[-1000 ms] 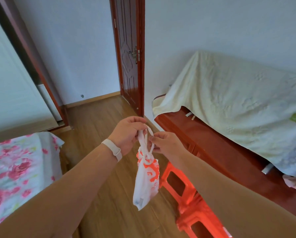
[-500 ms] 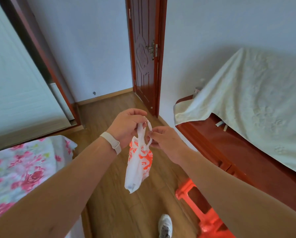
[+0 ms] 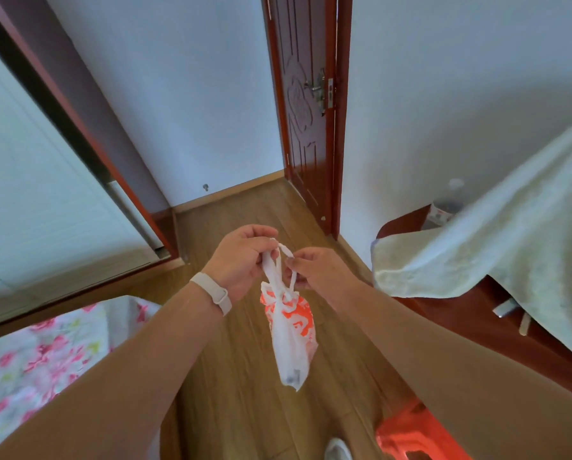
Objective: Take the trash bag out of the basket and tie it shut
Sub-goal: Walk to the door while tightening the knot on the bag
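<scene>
A small white trash bag with orange print hangs in the air over the wooden floor, its two handle strips knotted together at the neck. My left hand, with a white band on the wrist, pinches one handle strip from the left. My right hand pinches the other strip from the right. The two hands are close together just above the knot. No basket is in view.
A red plastic stool stands at the lower right beside my shoe. A dark wooden table under a pale cloth is on the right. A floral bed lies on the left, a red door ahead.
My view has swung left and forward, so the stool and table slid to the right. The hands keep hold of the handle strips, and the bag hangs a little more to the right.
</scene>
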{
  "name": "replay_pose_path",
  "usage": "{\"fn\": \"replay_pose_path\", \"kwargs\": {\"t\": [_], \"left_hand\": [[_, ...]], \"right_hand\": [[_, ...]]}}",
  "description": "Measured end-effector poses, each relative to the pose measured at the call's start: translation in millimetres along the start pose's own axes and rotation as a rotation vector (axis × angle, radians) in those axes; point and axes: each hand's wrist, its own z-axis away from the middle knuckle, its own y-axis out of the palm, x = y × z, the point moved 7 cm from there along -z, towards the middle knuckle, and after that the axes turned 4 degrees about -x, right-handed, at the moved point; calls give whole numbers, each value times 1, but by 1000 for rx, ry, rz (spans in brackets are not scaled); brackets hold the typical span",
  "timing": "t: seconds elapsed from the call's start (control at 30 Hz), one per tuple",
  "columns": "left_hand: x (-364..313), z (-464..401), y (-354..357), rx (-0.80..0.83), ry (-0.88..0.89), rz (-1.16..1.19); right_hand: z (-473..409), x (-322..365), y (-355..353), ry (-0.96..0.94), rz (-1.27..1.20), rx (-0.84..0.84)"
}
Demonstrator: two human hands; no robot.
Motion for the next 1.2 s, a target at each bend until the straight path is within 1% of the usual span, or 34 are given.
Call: {"fn": "replay_pose_path", "kwargs": {"t": [0.1,0.27,0.43,0.63,0.83,0.93,1.0,1.1,1.2], "left_hand": [[-14,-36,11,-3,5,-5],[-43,-82,28,36,30,-31],[-64,-134,33,67,107,-137],[-72,-225,30,99,156,-220],[-78,-330,31,288,83,-163],[-83,-381,31,402,58,-197],[-88,-394,34,438,56,-191],[-95,-428,35,495,39,-178],[-100,-454,39,541,19,-172]], "right_hand": [[-35,7,-17,7,-20,-10],[-81,23,-36,4,-24,-17],[-133,39,-46,1,-87,-102],[-204,40,-39,69,-19,-174],[-279,48,-34,180,-79,-311],[-315,57,-27,211,-66,-385],[-324,61,-26,211,-86,-404],[-348,65,-18,216,-197,-434],[-375,65,-18,222,-229,-448]]}}
